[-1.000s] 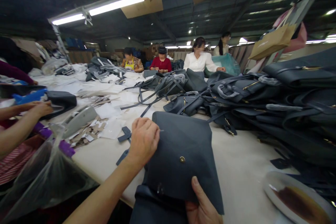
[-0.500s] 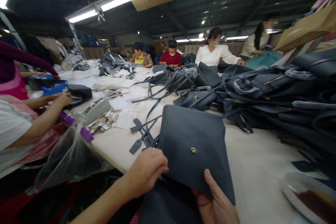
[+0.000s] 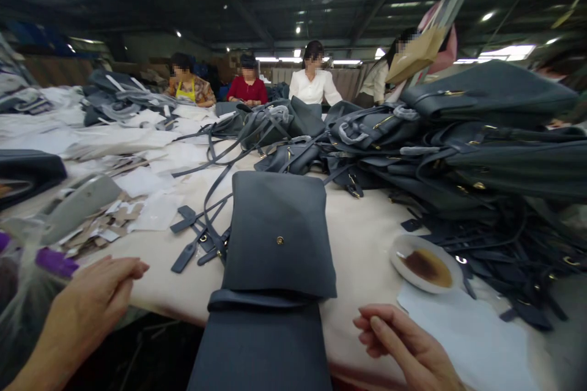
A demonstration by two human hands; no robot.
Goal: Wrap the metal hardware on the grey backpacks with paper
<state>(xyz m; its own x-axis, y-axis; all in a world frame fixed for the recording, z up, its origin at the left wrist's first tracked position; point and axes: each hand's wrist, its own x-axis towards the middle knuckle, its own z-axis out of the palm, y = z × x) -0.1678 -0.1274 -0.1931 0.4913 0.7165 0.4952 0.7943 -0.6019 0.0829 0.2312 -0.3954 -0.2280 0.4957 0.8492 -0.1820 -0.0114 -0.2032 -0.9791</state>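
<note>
A dark blue-grey leather bag (image 3: 279, 214) lies in front of me, its flap folded away on the table and a small gold round fitting (image 3: 280, 241) showing. Its lower part (image 3: 261, 348) hangs over the table edge toward me. My left hand (image 3: 94, 296) hovers left of the bag, apart from it, fingers loosely stretched with nothing in them. On the other side, my right hand (image 3: 403, 342) is also off the bag, empty, its fingers loosely bent near a white dish (image 3: 397, 263) of brown liquid. Straps with leather tags (image 3: 188, 256) lie beside the bag.
Piled dark bags (image 3: 518, 153) rise at the right, with loose straps (image 3: 518, 263) below. A pale sheet (image 3: 481, 336) lies under the dish's near side. At left are cardboard scraps (image 3: 110, 223) and a grey tool-like object (image 3: 80, 204). Several people sit or stand across the table.
Both hands have let go of the bag and moved apart, left and right. The view has turned right, bringing the dish closer to the middle.
</note>
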